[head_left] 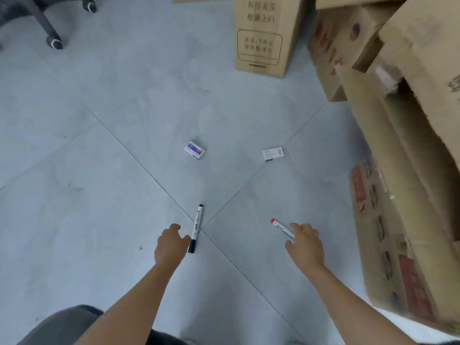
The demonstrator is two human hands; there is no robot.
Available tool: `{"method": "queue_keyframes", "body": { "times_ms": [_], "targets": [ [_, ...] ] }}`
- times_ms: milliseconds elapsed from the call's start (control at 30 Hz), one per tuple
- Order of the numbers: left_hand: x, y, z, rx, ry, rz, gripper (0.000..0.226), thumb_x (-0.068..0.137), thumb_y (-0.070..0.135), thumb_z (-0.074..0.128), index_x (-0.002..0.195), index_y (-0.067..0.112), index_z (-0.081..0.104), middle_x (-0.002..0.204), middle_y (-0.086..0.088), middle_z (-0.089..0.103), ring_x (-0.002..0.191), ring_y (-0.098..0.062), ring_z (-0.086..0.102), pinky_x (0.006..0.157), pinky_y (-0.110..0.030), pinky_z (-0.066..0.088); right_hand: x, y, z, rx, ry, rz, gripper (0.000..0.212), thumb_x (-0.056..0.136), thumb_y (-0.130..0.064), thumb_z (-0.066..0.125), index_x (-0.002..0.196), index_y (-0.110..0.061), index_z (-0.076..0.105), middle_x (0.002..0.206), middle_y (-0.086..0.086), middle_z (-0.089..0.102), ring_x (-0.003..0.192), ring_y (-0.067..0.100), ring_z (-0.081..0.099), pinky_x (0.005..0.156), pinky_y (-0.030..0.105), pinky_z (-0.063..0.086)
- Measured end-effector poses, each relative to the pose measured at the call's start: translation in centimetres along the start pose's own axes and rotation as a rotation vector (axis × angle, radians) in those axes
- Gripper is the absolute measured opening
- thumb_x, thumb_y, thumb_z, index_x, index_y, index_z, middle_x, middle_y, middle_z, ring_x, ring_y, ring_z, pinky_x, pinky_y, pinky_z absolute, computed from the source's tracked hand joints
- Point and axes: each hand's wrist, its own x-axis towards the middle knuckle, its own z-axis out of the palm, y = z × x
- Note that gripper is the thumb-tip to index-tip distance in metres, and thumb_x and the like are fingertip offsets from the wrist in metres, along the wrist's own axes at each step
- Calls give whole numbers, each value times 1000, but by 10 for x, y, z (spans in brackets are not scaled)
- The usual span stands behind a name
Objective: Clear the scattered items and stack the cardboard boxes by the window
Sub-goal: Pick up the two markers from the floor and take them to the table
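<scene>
A black-capped white marker [197, 225] lies on the grey tile floor where the tile seams cross. My left hand [170, 244] hovers just left of it, fingers loosely curled, thumb close to its lower end. A red-capped white marker [281, 227] lies to the right, and the fingertips of my right hand [305, 244] reach its lower end. Whether either hand grips its marker is unclear. Farther away lie a small white and blue box [194, 150] and a small white box [273, 153]. Cardboard boxes [408, 150] are piled along the right.
An upright cardboard box [263, 33] with printed text stands at the top centre. Black office chair legs with casters [53, 42] are at the top left. My knees in grey trousers [64, 327] show at the bottom edge.
</scene>
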Motion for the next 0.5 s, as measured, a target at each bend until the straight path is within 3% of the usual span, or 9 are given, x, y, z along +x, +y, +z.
{"method": "queue_keyframes", "body": {
  "times_ms": [233,500],
  "targets": [
    [36,0,50,181,16,57,68,87,42,58,141,11,31,130,-14,44,122,-30,41,91,-41,41,47,32,49,-51,-26,40,60,92,-19,45,146,-21,20,138,7,35,124,27,36,93,32,39],
    [50,-11,73,294,51,76,42,90,25,52,128,10,41,120,-11,47,112,-27,45,75,-34,38,45,56,83,-96,39,130,39,89,-14,52,128,-13,47,119,13,48,114,31,44,83,36,42]
  ]
}}
